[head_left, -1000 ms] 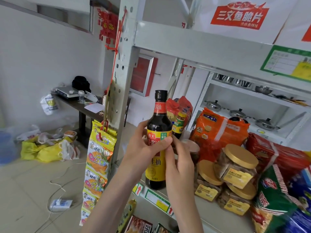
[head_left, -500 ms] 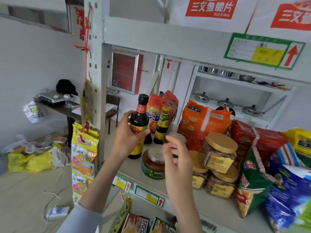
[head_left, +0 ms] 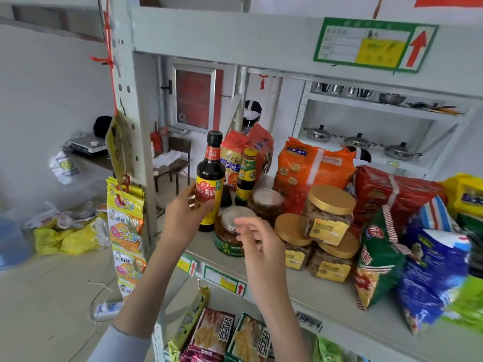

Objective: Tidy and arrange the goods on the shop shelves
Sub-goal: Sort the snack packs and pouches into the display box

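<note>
A dark soy sauce bottle [head_left: 211, 176] with a red neck band and yellow label stands upright at the left end of the shelf [head_left: 324, 296]. My left hand [head_left: 184, 214] grips its lower body from the left. My right hand [head_left: 257, 237] hovers in front of a pickle jar [head_left: 230, 231] with a clear lid, fingers loosely curved and holding nothing. A second jar [head_left: 266, 203] and a smaller green-labelled bottle [head_left: 247, 175] stand just behind.
Gold-lidded biscuit jars [head_left: 328, 212] are stacked to the right, then orange, red, green and blue snack bags [head_left: 431, 267]. A snack strip [head_left: 126, 231] hangs on the left upright. Packets fill the shelf below. Pots sit on a far shelf.
The soy sauce bottle went from held up near the camera down onto the shelf's left end, still in my left hand. My right hand came off the bottle and hovers over the jar.
</note>
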{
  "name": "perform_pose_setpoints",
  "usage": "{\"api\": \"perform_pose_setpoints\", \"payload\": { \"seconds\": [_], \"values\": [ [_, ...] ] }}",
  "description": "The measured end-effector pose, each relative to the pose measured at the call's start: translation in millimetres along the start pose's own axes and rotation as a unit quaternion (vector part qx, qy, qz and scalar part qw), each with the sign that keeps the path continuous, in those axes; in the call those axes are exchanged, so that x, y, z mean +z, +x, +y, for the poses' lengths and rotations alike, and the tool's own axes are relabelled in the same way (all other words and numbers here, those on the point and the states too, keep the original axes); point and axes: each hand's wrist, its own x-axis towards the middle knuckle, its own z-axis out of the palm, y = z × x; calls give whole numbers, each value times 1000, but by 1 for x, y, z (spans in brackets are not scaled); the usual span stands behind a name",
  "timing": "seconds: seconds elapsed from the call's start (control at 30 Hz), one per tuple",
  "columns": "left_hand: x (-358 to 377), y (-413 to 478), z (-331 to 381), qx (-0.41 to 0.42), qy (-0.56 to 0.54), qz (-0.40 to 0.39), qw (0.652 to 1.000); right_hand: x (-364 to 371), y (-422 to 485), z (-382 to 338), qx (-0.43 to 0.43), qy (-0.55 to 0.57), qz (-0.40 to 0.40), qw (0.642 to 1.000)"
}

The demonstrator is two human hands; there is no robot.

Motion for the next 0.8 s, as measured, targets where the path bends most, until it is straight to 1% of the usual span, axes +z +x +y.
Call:
{"api": "perform_pose_setpoints", "payload": {
  "seconds": [0.13, 0.27, 0.4, 0.53, 0.67, 0.8],
  "values": [
    [-8, -37, 2, -22, -2, 71, 997, -10, -22, 10, 24, 29, 1, 999],
    [-3, -82, 15, -45, -40, 99, 993, -24, -57, 12, 45, 80, -6, 996],
    [14, -135, 24, -90, -118, 59, 987, -44, -84, 20, 79, 116, -12, 990],
    [38, -194, 24, -126, -135, -3, 983, -62, -109, 40, 126, 125, 9, 984],
    [53, -239, 11, -170, -135, -82, 973, -84, -139, 61, 180, 119, 52, 975],
    [64, -267, 1, -204, -155, -120, 959, -112, -172, 81, 218, 84, 118, 965]
  ]
}}
